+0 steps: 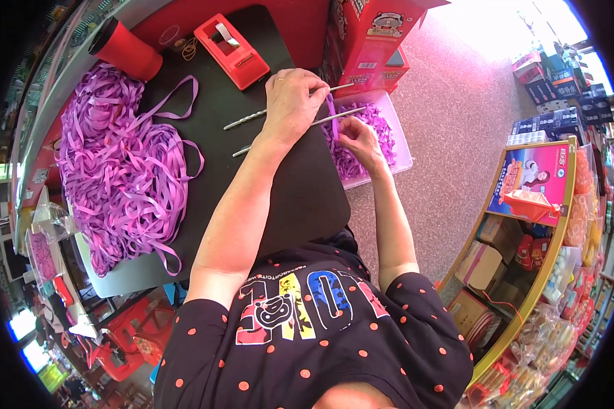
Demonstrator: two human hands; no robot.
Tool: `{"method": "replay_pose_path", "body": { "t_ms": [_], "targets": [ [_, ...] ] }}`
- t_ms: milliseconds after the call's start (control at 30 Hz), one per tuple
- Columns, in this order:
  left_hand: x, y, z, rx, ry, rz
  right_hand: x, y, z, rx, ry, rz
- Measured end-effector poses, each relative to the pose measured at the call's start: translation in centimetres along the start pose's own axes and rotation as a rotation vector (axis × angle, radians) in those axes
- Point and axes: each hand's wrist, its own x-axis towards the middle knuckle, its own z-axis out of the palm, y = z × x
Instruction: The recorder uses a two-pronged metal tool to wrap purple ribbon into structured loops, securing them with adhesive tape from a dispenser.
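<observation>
Two thin metal rods lie side by side across the right edge of the black tabletop (pixel 290 211). The far rod (pixel 244 120) has a twisted end like a drill bit; the near rod (pixel 344 114) runs below it. My left hand (pixel 290 105) bends over both rods, its thumb and fingers pinched by the far rod at the upper end of a purple ribbon strip (pixel 332 112). The strip spans the gap between the rods. My right hand (pixel 360 140) pinches the lower end of the strip, just below the near rod. Its fingertips are partly hidden.
A big heap of purple ribbon (pixel 126 170) covers the table's left side. Below the right edge, a white tub (pixel 400 140) holds short purple pieces. A red tape dispenser (pixel 235 58), a red tumbler (pixel 133 53) and red boxes (pixel 361 48) stand behind; a shelf (pixel 525 273) stands right.
</observation>
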Motion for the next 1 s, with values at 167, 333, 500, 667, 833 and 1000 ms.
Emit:
{"method": "replay_pose_path", "body": {
  "t_ms": [167, 333, 500, 667, 833, 1000],
  "targets": [
    [0.0, 0.0, 0.0, 0.014, 0.01, 0.012, -1.6, 5.0, 0.6, -0.072, 0.057, 0.059],
    [-0.1, -0.2, 0.0, 0.005, 0.009, 0.005, -3.7, 7.9, 0.8, 0.046, 0.16, 0.093],
    [-0.1, -0.2, 0.3, -0.018, 0.032, 0.024, -5.5, 10.8, 0.9, 0.402, 0.215, 0.184],
    [-0.1, -0.3, 0.1, 0.002, 0.027, 0.044, -7.7, 13.3, 1.6, 0.402, 0.254, 0.387],
    [0.0, -0.7, 0.2, 0.027, 0.01, 0.044, -8.7, 13.7, 3.5, 0.45, 0.307, 0.305],
    [0.1, -1.1, 0.8, -0.031, 0.028, 0.036, -10.1, 14.1, 3.8, 0.132, 0.416, 0.101]
  ]
}}
